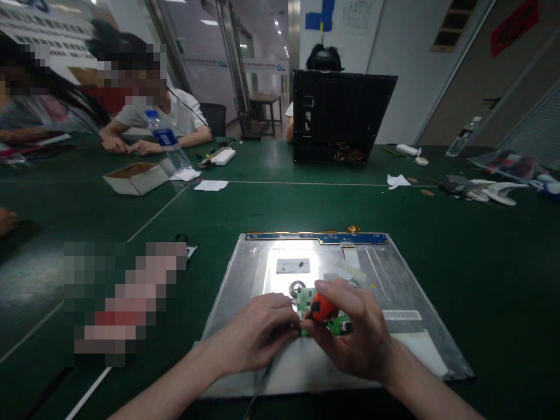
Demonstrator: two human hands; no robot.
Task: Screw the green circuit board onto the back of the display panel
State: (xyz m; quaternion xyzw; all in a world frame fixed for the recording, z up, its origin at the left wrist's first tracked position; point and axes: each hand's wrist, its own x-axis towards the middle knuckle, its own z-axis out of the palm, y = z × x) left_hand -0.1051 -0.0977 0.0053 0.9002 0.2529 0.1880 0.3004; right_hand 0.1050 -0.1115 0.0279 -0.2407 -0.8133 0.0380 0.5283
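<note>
A grey metal display panel (394,274) lies back-up on the green table, with a narrow blue circuit strip (317,237) along its far edge. A small green circuit board (306,296) rests near the panel's middle. My right hand (350,332) is closed around an orange-handled screwdriver (321,308), whose tip points down at the board. My left hand (258,332) has its fingers pinched at the board's left edge, beside the tool's tip; what they pinch is hidden.
Two people sit at the far left behind a water bottle (168,140) and an open cardboard box (136,177). A black monitor casing (339,116) stands upright at the back. Paper scraps (211,185) and small parts lie to the far right.
</note>
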